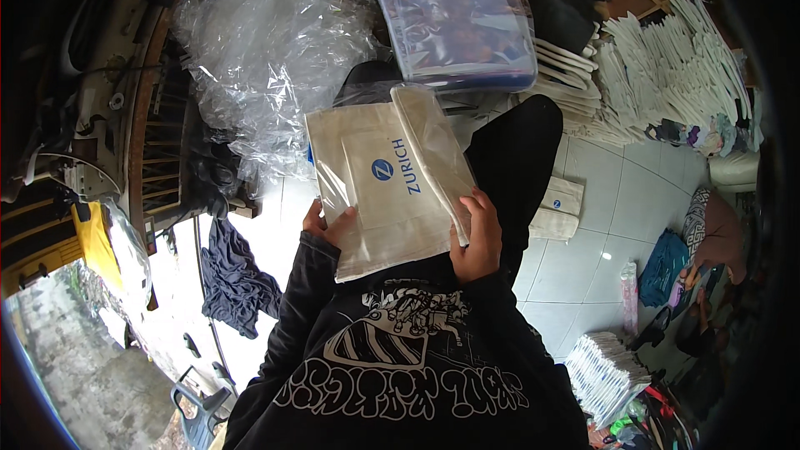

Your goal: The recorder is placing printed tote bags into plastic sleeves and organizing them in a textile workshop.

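A folded cream canvas bag (379, 225) with a blue printed mark lies across my lap, and a clear plastic sleeve (421, 100) covers at least its upper part. My left hand (327, 225) grips the bag's lower left edge, thumb on top. My right hand (477, 237) holds the right edge, where a thick folded flap runs slantwise down the front. The fingers under the bag are hidden. Beyond it lies a stack of flat clear plastic sleeves (462, 29).
A big heap of crumpled clear plastic (275, 42) stands at the far left. Rows of folded cream bags (679, 67) fill the far right; another bag (557, 207) lies on the tiles. A sewing machine (108, 92) is at left. At right sits another person (718, 237) near white stacked pieces (607, 375).
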The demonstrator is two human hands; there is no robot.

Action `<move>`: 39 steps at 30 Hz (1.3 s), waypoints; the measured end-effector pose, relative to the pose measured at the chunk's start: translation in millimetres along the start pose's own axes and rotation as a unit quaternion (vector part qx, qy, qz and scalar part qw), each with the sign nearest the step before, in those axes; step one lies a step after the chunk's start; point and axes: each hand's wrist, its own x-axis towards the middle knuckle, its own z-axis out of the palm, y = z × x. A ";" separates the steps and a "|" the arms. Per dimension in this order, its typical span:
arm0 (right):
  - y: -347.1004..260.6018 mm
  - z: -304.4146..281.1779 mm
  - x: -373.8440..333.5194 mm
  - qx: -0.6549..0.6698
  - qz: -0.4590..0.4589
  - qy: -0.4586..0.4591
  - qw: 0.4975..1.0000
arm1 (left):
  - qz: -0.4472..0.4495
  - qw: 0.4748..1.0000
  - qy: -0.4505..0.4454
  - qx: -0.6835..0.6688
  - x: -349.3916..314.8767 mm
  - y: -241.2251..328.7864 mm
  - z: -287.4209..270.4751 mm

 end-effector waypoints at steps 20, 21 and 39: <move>41.1 4.0 75.8 0.200 0.042 -0.277 0.939 | -0.041 0.998 0.029 -0.027 -8.9 15.3 4.6; 42.5 21.3 80.9 0.118 0.033 -0.240 0.963 | -0.041 0.998 0.031 -0.029 -8.7 13.3 4.6; 57.1 58.6 74.2 0.074 0.122 -0.212 0.967 | -0.077 0.996 -0.001 -0.037 2.1 -12.0 -13.0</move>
